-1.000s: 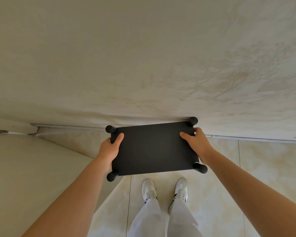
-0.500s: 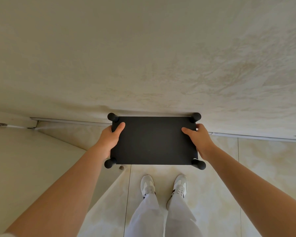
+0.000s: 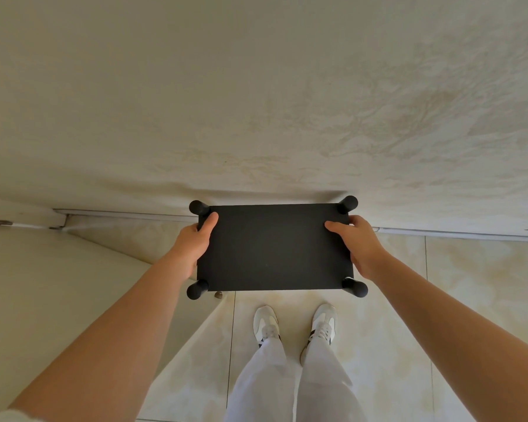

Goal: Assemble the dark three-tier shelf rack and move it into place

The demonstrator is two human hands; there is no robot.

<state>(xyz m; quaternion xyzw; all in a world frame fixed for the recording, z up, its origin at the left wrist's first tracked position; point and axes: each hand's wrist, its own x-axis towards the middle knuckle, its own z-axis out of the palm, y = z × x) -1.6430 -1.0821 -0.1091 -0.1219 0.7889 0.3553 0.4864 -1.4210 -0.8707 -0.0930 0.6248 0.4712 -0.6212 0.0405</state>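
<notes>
Mid-frame, left hand [image 3: 195, 245] & right hand [image 3: 358, 246] clasp short edges of rack [image 3: 275, 248], thumbs on top; rear posts [image 3: 347, 204], prob. touching wall [image 3: 256, 102], may scrape.

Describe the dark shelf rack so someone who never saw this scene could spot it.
Find the pale marbled wall. At its foot, the shelf rack is held by the left hand and right hand. It alone is a black rectangle with round caps at its corners.

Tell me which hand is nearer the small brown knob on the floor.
Left. The left hand grips the rack on its left edge, above the knob; the right hand grips the opposite edge.
</notes>
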